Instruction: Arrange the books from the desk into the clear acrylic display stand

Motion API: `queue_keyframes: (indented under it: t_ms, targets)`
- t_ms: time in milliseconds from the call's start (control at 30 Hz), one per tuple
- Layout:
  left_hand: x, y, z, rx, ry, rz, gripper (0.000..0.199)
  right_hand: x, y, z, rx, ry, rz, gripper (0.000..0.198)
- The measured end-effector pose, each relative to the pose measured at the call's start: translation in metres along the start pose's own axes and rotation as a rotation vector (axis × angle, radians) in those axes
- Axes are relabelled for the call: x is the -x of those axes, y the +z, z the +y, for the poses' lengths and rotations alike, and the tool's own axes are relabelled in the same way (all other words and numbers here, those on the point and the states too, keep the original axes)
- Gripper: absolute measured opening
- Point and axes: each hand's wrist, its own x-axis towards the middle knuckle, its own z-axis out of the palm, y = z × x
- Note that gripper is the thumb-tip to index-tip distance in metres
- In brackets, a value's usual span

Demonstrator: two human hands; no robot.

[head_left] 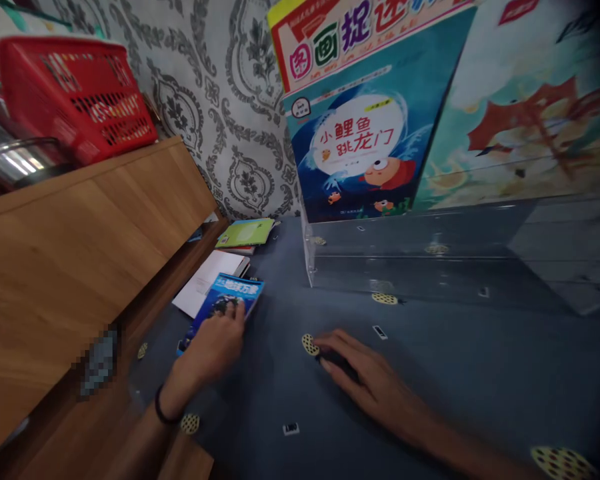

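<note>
Head view: in the lower left of the frame, the left hand (219, 341) lies over a blue book (210, 310), its fingers on the cover; its thumb is hidden, so whether it grips the book cannot be told. A dark band (161, 407) circles that wrist. The book lies left of the frame's centre, tilted, its upper end overlapping a white book (203, 279). Just beyond lies a green book (245, 233) on top of others.

Right of centre, the right hand (363, 370) is low at the grey-blue tabletop (280, 387), thumb and forefinger apart, its fingertips beside a yellow spotted print (309, 345).

At upper right, a clear stand (355, 270) bears upright picture books (350, 160). At upper left, a red basket (30, 87) and a shiny metal vessel (25, 157) sit on a wooden cabinet (80, 233) near patterned wallpaper (253, 60).
</note>
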Motion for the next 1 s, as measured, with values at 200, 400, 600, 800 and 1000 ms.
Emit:
queue_keyframes:
  t_ms: [200, 400, 600, 800, 1000]
  targets:
    - [0.030, -0.001, 0.115, -0.027, 0.219, 0.071, 0.059, 0.001, -0.002, -0.001, 0.020, -0.055, 0.075, 0.043]
    - [0.043, -0.013, 0.139, 0.053, 0.286, 0.175, 0.034, 0.002, 0.001, 0.007, 0.164, -0.137, 0.076, 0.035]
    - [0.011, 0.005, 0.087, 0.248, 0.166, 0.224, 0.028, 0.003, 0.007, 0.006, 0.420, -0.213, 0.014, 0.036]
    - [-0.019, 0.056, 0.042, 0.396, 0.058, 0.441, 0.038, 0.004, 0.006, 0.001, 0.543, -0.191, -0.007, 0.037]
    - [-0.030, 0.086, 0.034, 0.585, 0.098, 0.658, 0.036, -0.009, 0.031, -0.027, 0.691, -0.158, -0.093, 0.042]
